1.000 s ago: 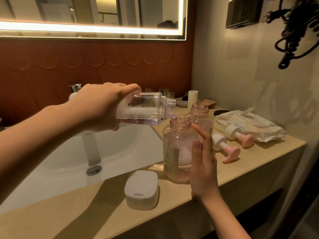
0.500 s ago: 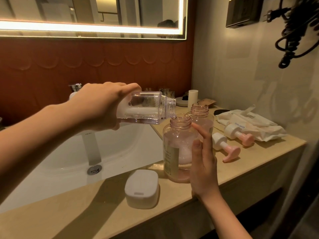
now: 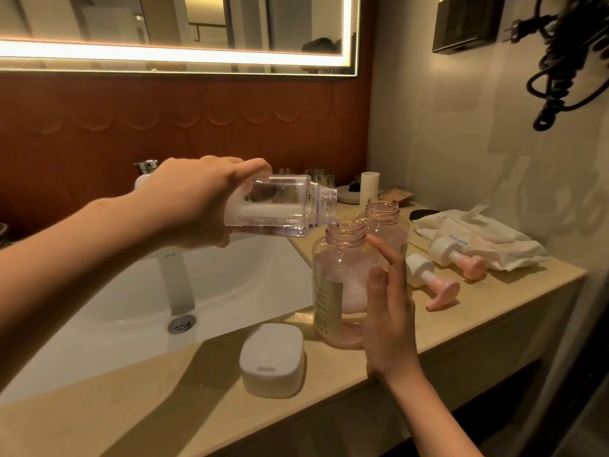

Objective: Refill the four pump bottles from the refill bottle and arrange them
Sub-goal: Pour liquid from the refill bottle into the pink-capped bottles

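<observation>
Centre frame: refill bottle (image 3: 280, 206) tipped level, mouth over the front pump bottle (image 3: 339, 285); left hand (image 3: 197, 199) grips its base. Right hand (image 3: 389, 301) flat, fingers straight, against the front pump bottle. Pump bottles seen: two, rear pump bottle (image 3: 384, 212) just behind. Pump heads (image 3: 431, 285): two, lying right. Beige counter (image 3: 494, 308), white sink (image 3: 247, 275), one soap box (image 3: 272, 359), lit mirror (image 3: 230, 24) above.

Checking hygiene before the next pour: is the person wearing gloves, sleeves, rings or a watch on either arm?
No. The left hand and right hand are bare: no gloves, and no rings on the fingers that show. The left forearm and right forearm are uncovered to the frame edge, with no sleeve, cuff, watch or bracelet at either wrist.
</observation>
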### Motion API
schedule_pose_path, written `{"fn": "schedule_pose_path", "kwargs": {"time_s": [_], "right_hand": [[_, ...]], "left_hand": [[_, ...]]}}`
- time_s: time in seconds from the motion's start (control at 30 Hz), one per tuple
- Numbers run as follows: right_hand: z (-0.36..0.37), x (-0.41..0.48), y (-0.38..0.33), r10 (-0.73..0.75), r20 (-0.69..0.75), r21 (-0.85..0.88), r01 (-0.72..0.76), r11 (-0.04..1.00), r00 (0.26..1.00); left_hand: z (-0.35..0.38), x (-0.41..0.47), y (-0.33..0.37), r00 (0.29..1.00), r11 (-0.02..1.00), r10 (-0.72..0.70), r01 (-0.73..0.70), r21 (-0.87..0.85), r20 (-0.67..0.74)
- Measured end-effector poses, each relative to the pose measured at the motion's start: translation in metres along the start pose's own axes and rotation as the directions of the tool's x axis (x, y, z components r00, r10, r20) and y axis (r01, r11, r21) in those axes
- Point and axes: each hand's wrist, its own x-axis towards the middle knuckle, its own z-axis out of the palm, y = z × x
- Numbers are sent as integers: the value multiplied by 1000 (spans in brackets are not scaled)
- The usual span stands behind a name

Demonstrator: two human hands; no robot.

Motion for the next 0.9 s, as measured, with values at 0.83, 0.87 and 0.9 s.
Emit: {"fn": "schedule_pose_path", "kwargs": {"time_s": [0.83,0.87,0.9], "right_hand": [[1,0,0,-41,-22,16,41,999,999],[1,-1,0,-51,-22,14,51,999,998],[0,-1,1,-56,-23,12,56,998,998]], "left_hand": [[2,1,-2,1000,1000,5,-5,-14,-6],[2,0,-2,1000,1000,6,-6,-13,-8],[3,0,-2,1000,1000,8,-8,-13,-11]]}}
